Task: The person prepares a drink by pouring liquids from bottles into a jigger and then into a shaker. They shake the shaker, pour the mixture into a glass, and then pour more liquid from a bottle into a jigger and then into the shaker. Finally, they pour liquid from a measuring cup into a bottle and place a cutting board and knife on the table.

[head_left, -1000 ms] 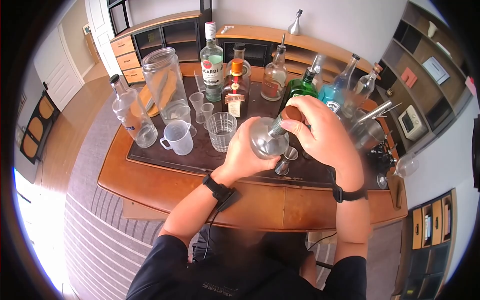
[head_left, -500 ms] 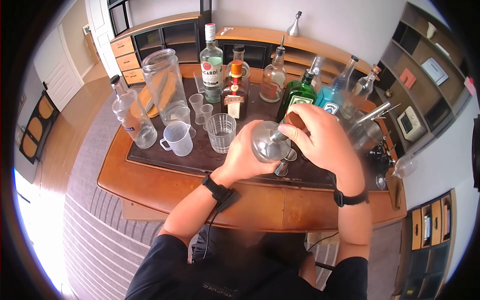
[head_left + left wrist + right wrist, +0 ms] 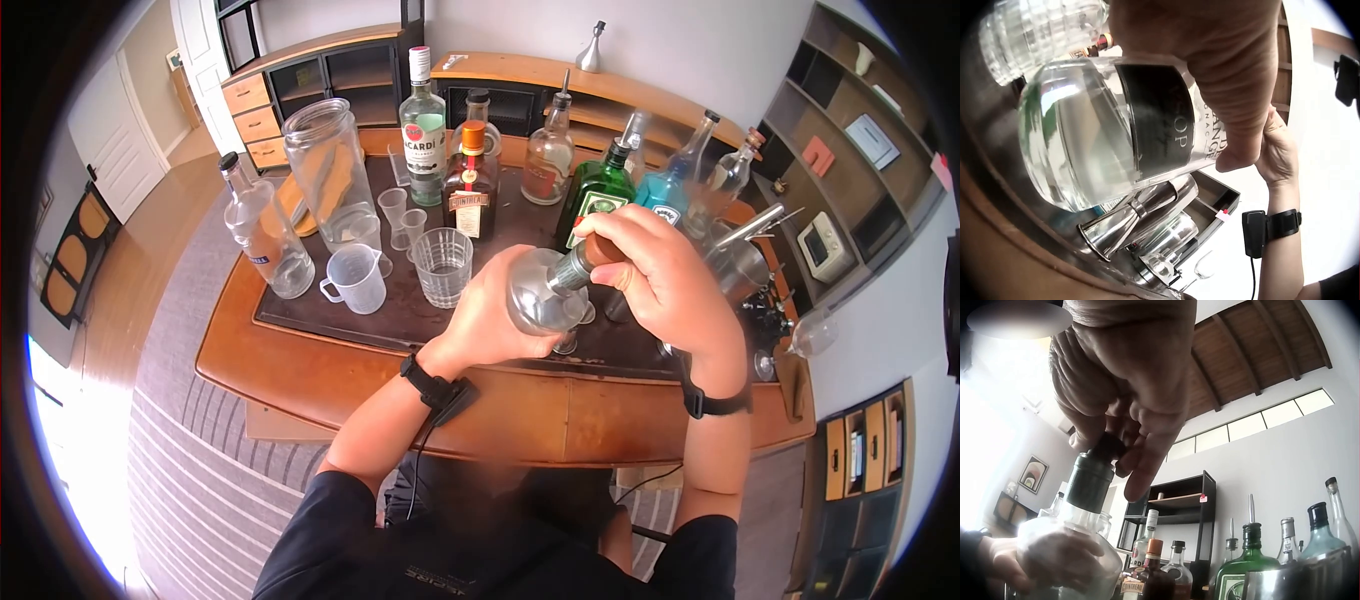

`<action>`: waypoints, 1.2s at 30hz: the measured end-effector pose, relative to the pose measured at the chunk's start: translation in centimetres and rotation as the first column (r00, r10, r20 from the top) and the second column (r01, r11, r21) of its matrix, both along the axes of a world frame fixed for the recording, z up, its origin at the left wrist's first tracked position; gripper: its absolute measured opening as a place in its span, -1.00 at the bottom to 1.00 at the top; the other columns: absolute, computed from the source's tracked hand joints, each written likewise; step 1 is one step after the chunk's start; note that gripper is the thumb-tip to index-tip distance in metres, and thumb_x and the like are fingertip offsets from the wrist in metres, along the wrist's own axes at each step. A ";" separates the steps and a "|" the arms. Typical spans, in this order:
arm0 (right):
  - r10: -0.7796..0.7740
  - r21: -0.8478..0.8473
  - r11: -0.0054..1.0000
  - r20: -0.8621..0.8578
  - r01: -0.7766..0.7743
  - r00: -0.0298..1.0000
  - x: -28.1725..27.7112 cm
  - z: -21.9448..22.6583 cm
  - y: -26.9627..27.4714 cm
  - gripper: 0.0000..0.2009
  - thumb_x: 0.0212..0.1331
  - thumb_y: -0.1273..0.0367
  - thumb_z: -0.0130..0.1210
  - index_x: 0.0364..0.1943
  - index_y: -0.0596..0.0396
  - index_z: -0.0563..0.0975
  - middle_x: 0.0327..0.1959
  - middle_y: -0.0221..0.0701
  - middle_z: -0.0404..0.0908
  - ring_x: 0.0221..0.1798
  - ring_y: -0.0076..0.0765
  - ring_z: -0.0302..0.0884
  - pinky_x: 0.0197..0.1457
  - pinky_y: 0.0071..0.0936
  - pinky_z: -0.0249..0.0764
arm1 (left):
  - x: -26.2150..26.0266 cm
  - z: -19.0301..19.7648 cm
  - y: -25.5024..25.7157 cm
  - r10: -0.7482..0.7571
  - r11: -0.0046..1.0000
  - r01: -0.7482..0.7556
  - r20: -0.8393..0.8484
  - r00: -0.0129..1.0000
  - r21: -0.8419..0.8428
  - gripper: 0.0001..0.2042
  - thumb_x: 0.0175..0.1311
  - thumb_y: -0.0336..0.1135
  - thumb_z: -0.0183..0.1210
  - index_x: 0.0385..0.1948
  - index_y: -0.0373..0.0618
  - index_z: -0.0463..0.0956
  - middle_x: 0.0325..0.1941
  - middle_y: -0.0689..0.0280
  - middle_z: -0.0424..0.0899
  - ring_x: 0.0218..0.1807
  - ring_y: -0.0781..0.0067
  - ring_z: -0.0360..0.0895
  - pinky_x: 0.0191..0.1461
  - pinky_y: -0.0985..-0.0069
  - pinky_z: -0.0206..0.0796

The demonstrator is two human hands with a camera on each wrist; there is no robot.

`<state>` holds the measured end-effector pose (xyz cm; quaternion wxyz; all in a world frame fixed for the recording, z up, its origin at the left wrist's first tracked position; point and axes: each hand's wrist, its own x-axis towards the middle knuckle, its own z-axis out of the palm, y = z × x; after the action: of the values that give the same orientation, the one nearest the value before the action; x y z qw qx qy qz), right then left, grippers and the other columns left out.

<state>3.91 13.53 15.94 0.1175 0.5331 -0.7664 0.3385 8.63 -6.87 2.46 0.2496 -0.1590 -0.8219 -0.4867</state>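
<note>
My left hand grips a clear glass bottle round its body, tilted over the table's front. A dark label reading VSOP faces the left wrist camera, and clear liquid shows behind the glass. At the bottle's neck my right hand pinches the brown stopper between thumb and fingers. The right wrist view shows the stopper right at the top of the dark-wrapped neck. A metal jigger stands just behind the bottle, mostly hidden in the head view.
Left of my hands are a ridged glass, a plastic measuring jug and a tall glass jar. A Cointreau bottle, a Bacardi bottle and a green bottle stand behind. A metal shaker is at right.
My right hand has shifted right and slightly down, still pinching the stopper. The bottle in my left hand has turned a little, its neck leaning more to the right, covering more of the jigger.
</note>
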 end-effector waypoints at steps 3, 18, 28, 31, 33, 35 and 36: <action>0.024 -0.009 1.000 0.050 -0.023 0.998 0.0 0.2 0.2 -0.67 0.09 0.64 0.19 -0.01 0.21 0.51 -0.27 -0.24 0.49 -0.17 -0.10 0.49 -0.06 -0.26 0.46 | 0.0 0.0 -0.1 -0.012 1.000 0.012 -0.002 1.000 0.001 0.01 -0.32 -0.11 0.59 0.30 -0.26 0.25 0.16 0.04 0.58 0.19 0.07 0.57 0.29 0.22 0.40; 0.129 -0.047 0.991 0.208 -0.121 0.970 -0.3 1.0 0.7 -0.56 0.03 0.78 -0.02 0.03 0.19 0.55 -0.12 -0.35 0.47 -0.14 -0.40 0.52 -0.04 -0.52 0.56 | 0.6 1.2 -0.5 -0.057 0.998 0.056 0.056 0.997 0.016 0.03 -0.33 -0.11 0.61 0.31 -0.29 0.25 0.17 0.04 0.57 0.20 0.14 0.56 0.31 0.26 0.39; 0.016 -0.400 0.896 0.462 0.193 0.887 0.4 0.4 4.3 -0.71 0.41 0.36 0.17 0.12 0.19 0.51 -0.10 -0.46 0.56 -0.15 -0.65 0.49 -0.06 -0.67 0.39 | 0.5 0.8 -0.4 -0.097 0.993 0.089 0.115 0.989 0.074 0.01 -0.31 -0.19 0.61 0.32 -0.26 0.24 0.20 0.09 0.54 0.26 0.23 0.52 0.36 0.28 0.34; -0.024 -0.335 0.900 0.598 0.277 0.801 -0.6 -4.1 4.8 -0.69 0.46 0.28 0.13 0.14 0.16 0.50 -0.17 -0.42 0.64 -0.31 -0.69 0.45 -0.25 -0.70 0.35 | 0.5 0.5 -0.4 -0.102 0.984 0.091 0.068 0.992 0.151 -0.01 -0.30 -0.24 0.61 0.31 -0.25 0.24 0.21 0.14 0.53 0.27 0.29 0.50 0.37 0.29 0.33; 0.038 -0.347 0.899 0.671 0.269 0.741 -1.7 -7.0 4.9 -0.66 0.49 0.21 0.09 0.14 0.15 0.49 -0.17 -0.39 0.64 -0.49 -0.72 0.33 -0.45 -0.70 0.28 | 0.8 0.9 -0.5 -0.102 0.976 0.086 0.070 0.992 0.202 -0.01 -0.30 -0.24 0.61 0.31 -0.25 0.24 0.21 0.14 0.53 0.28 0.29 0.49 0.38 0.30 0.32; 0.145 -0.411 0.880 0.710 0.238 0.690 -2.7 -9.2 4.9 -0.64 0.51 0.16 0.04 0.16 0.13 0.48 -0.15 -0.36 0.62 -0.55 -0.72 0.28 -0.52 -0.69 0.28 | 1.3 1.5 -0.2 -0.085 0.969 0.068 0.066 0.994 0.236 -0.02 -0.28 -0.21 0.60 0.31 -0.24 0.24 0.19 0.13 0.55 0.26 0.28 0.51 0.36 0.28 0.33; 0.142 -0.408 0.881 0.713 0.241 0.686 -2.8 -9.6 5.1 -0.63 0.51 0.15 0.03 0.15 0.14 0.49 -0.20 -0.40 0.57 -0.55 -0.70 0.30 -0.54 -0.68 0.30 | 1.8 2.0 -0.2 -0.037 0.985 0.025 0.066 0.997 0.170 -0.01 -0.28 -0.19 0.60 0.31 -0.24 0.23 0.18 0.12 0.56 0.24 0.27 0.52 0.36 0.28 0.34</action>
<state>1.09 18.58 6.34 -0.0599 0.2886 -0.6579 0.6930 10.44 -7.04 4.45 0.2262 -0.1331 -0.7831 -0.5638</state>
